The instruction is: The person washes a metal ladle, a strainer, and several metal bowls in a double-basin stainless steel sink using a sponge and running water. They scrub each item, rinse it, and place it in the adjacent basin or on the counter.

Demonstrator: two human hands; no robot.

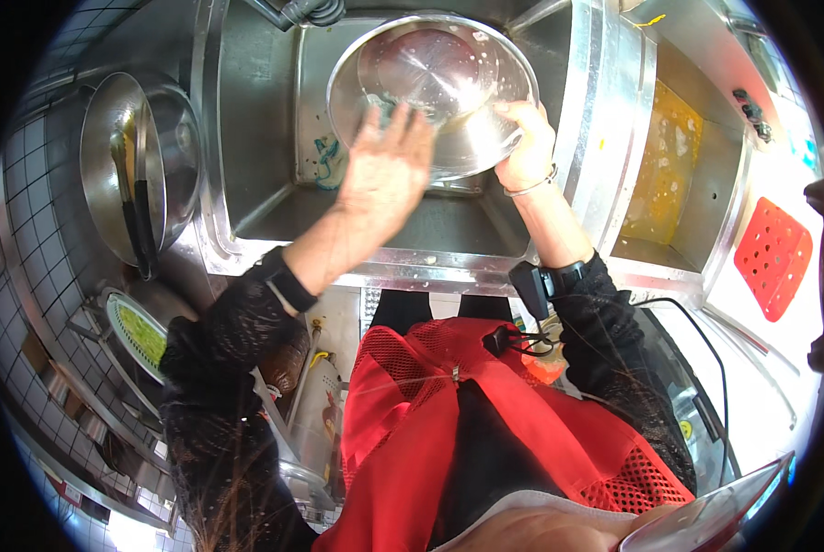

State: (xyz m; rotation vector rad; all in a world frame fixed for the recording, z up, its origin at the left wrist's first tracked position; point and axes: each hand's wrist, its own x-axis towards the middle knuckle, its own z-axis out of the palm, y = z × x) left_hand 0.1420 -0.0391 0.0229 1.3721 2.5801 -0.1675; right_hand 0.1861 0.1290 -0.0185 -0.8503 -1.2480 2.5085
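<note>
A stainless steel bowl (412,62) is tilted over a metal sink (256,124), with white flecks and bright glare on its inside. My right hand (528,145) grips the bowl's rim at the right, thumb on the inside. Inside the bowl, towards its near left, lies my left hand (391,152), fingers extended and slightly blurred. Something pale greenish shows at its fingertips; whether it is a pad or suds, and whether the hand grips it, I cannot tell. Below the bowl's left side, a teal mesh or string-like piece (327,162) rests on the sink bottom.
A faucet (308,10) reaches over the sink's far left. Left of the sink, a metal pan (101,172) holds black-handled utensils. A basket of green vegetables (139,331) sits lower left. To the right are a second basin (708,193) with yellowish liquid and a red perforated piece (774,259).
</note>
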